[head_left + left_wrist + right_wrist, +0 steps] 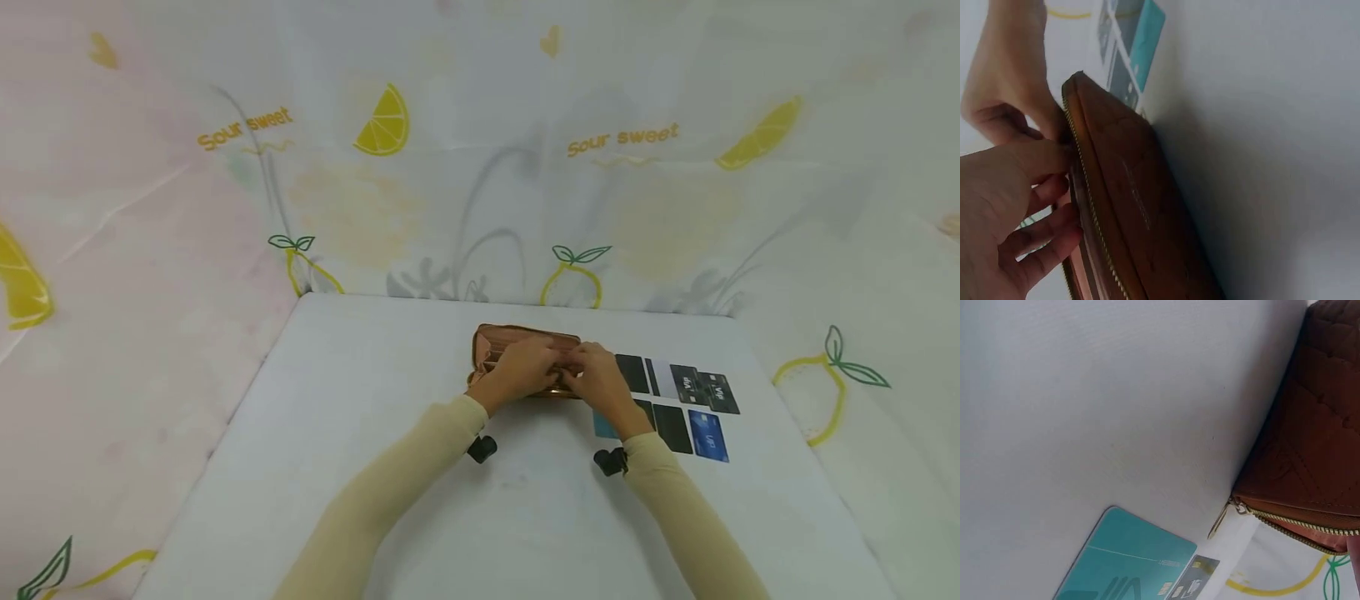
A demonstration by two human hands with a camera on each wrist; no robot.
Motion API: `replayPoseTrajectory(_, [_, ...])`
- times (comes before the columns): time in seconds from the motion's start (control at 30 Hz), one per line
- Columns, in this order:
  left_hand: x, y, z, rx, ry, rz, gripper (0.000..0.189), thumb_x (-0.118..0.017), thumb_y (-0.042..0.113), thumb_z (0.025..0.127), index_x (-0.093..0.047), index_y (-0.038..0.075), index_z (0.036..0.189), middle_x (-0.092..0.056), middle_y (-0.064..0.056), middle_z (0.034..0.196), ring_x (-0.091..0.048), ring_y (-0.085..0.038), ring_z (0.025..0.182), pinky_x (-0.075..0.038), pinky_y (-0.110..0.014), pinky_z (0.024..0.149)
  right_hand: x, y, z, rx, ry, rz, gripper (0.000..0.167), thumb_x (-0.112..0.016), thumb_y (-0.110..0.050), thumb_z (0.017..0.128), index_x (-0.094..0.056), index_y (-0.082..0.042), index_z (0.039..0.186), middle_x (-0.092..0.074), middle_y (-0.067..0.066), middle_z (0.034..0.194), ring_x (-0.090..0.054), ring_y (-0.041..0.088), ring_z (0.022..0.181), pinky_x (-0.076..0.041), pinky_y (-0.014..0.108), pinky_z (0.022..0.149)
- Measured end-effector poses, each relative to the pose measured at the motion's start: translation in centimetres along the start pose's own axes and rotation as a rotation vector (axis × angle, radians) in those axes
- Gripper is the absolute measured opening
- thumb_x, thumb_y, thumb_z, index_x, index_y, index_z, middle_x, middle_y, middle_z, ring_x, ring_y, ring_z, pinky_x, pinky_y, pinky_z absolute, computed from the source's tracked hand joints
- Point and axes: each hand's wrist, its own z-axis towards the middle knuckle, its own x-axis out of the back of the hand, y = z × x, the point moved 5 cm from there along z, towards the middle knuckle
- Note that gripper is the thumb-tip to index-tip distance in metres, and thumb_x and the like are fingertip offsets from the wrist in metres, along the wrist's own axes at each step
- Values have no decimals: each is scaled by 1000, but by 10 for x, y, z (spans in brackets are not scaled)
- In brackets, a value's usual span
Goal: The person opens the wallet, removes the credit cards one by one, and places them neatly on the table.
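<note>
A brown zip-around wallet stands unzipped toward the back of the white table, its inner pockets showing. My left hand reaches over its near side and grips the wallet's edge, fingers bent inside the opening. Close beside it, my right hand has its fingers curled at the same edge, toward the right end. In the left wrist view both hands meet at the gold-toothed zipper; the right fingertips are partly hidden. The quilted brown outer side faces that camera. A zipper pull hangs at one corner.
To the right lie cards in two rows: dark cards, a white card with a black stripe, black VIP cards and a blue card. A teal card lies nearest the wallet. Printed fabric hangs behind the table.
</note>
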Motion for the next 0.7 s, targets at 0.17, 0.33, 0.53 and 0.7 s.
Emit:
replayPoseTrajectory(0.17, [-6,2,9,60,-11,7,13,-66,19,94,-70,18,82,-61,1,80,-60,-13,76,-49,-26,59,-1,1,1,-9,-4,-4,7,-77,1,76,-74,-4,78,-64,7,86,-56,22,79,-48,35,66])
replayPoseTrajectory(0.33, [-5,2,14,65,-14,29,23,-68,14,91,-61,15,69,-58,0,71,-56,-13,68,-48,-27,59,-1,0,4,-28,-45,-14,6,-78,1,77,-75,-3,81,-64,7,87,-56,22,81,-48,35,68])
replayPoseTrajectory(0.53, [-2,4,14,40,-45,75,21,-69,15,91,-63,12,71,-58,0,70,-56,-14,70,-49,-28,67,-1,-2,5,-43,-93,-15,6,-78,0,79,-75,-1,85,-65,6,89,-57,22,84,-49,36,71])
replayPoseTrajectory(0.7, [-3,2,10,-31,-28,39,16,-67,18,94,-72,13,79,-60,0,71,-52,-12,68,-45,-25,65,-2,-3,3,-66,-113,0,5,-77,0,80,-75,-1,84,-64,6,91,-57,23,86,-49,36,71])
